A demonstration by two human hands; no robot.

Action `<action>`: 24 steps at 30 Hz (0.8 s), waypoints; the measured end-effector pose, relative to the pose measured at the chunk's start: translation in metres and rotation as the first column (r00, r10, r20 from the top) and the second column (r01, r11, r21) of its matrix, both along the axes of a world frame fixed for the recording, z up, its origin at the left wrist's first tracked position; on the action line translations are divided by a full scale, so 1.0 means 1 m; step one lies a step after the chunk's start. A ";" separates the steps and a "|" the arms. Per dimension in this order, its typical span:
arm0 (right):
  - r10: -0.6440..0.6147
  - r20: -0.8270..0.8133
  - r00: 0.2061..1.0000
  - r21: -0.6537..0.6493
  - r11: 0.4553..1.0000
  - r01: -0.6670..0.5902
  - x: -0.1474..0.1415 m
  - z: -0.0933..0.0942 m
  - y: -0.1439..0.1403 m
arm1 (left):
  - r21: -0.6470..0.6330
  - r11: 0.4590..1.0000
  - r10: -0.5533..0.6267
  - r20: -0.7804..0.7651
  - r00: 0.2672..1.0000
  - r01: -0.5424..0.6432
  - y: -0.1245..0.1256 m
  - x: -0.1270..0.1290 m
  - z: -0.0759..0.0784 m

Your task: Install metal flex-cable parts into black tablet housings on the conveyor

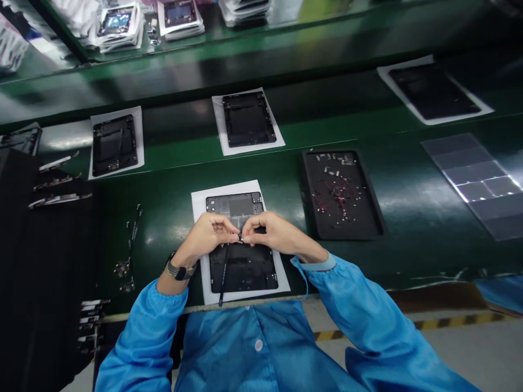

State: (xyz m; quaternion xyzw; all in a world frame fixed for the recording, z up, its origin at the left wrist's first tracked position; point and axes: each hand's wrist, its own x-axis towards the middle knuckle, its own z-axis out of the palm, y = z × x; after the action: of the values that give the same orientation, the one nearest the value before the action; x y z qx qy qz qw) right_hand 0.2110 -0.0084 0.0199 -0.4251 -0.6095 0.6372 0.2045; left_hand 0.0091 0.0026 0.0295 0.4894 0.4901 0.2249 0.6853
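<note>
Green surface (408, 218) carries a tablet frame (241, 267) directly under both hands. Left hand (208, 233) and right hand (272, 233) pinch a small part (241, 238) between their fingertips, a thin tool (224, 275) hanging below. It looks like fitting work; seating it calls for careful alignment. Parts tray (341, 193) lies right.

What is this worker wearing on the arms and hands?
Both hands, the left hand and the right hand, are bare, with no gloves. Shiny blue coat sleeves with gathered cuffs cover both arms. A dark wristwatch sits on the left wrist.
</note>
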 end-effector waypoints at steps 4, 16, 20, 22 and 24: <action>0.015 0.003 1.000 -0.004 1.000 -0.015 -0.002 -0.002 0.001 | -0.001 1.000 -0.001 -0.010 1.000 0.001 -0.001 0.000 -0.001; -0.019 0.467 0.884 0.467 0.855 -0.228 0.016 0.013 -0.043 | 0.298 0.839 0.397 0.238 0.886 -0.456 -0.004 -0.047 0.048; -0.002 0.574 0.819 0.471 0.819 -0.328 0.005 0.001 -0.060 | 0.369 0.751 0.476 0.272 0.836 -0.547 -0.018 -0.053 0.063; 0.027 0.565 0.825 0.474 0.808 -0.351 0.002 -0.002 -0.060 | 0.338 0.745 0.500 0.289 0.817 -0.575 -0.027 -0.053 0.064; 0.048 0.543 0.838 0.489 0.793 -0.363 0.003 -0.002 -0.059 | 0.288 0.751 0.518 0.301 0.800 -0.594 -0.037 -0.050 0.060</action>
State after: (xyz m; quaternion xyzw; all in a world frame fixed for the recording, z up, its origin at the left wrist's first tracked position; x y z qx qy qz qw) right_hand 0.2136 -0.0672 0.0176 -0.4229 -0.8479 0.3086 0.0829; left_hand -0.0409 -0.0349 0.0891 0.4144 0.4903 0.5559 0.5280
